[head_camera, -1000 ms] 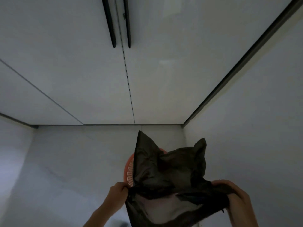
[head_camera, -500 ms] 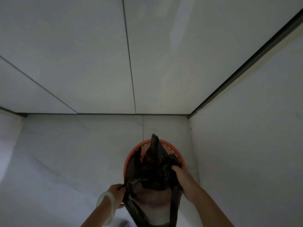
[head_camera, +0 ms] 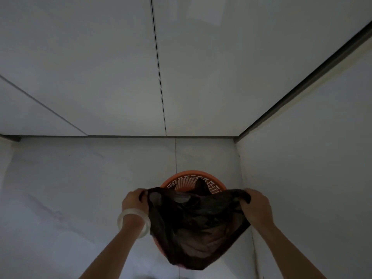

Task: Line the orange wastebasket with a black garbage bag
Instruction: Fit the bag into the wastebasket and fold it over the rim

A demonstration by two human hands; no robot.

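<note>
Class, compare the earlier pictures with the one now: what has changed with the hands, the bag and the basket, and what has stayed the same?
The right hand, half a second ago at the bag's middle, has moved out right, and the left hand out left, stretching the bag wide over the basket. Both hands keep their grip on the bag's edge. The basket stays in the corner by the wall, and the bangle stays on the left wrist.

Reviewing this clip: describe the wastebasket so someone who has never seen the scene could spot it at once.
Find the corner where the pale floor meets the right-hand wall. The wastebasket stands on the floor there, close to that wall, partly hidden behind the black bag stretched between the left hand and right hand. It is the only orange thing, round with a slotted wall.
</note>
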